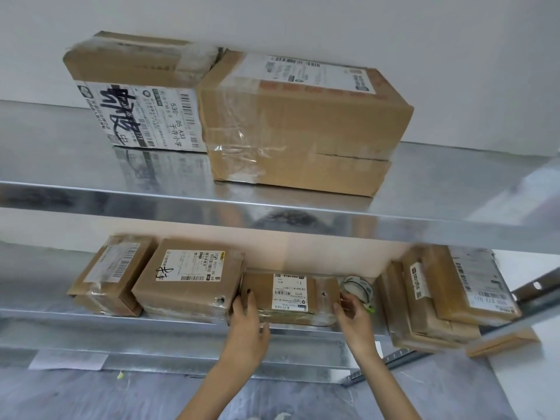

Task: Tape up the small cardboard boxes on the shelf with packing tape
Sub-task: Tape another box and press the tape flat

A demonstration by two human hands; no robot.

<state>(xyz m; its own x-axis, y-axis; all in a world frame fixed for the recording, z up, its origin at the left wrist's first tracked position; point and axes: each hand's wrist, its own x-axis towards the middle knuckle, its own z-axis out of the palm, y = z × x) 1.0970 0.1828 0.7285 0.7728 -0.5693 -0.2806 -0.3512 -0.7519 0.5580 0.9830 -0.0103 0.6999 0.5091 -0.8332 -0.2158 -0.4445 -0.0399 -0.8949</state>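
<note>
On shelf (33, 286), hands (246, 321) (354, 313) seemingly around box (289, 291)

Glossy metal shelf (272, 213), matt cardboard boxes (303, 122)

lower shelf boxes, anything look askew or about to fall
Yes. The stack of boxes at the right end leans and juts past the front edge of the lower shelf, with a flat cardboard piece sticking out beneath it. The middle box, held by left hand and right hand, sits flat.

Two large boxes (303, 122); three small boxes (285, 295) (plus a blurred stack (439, 298)); one tape roll (357, 287); two hands (245, 316).
</note>
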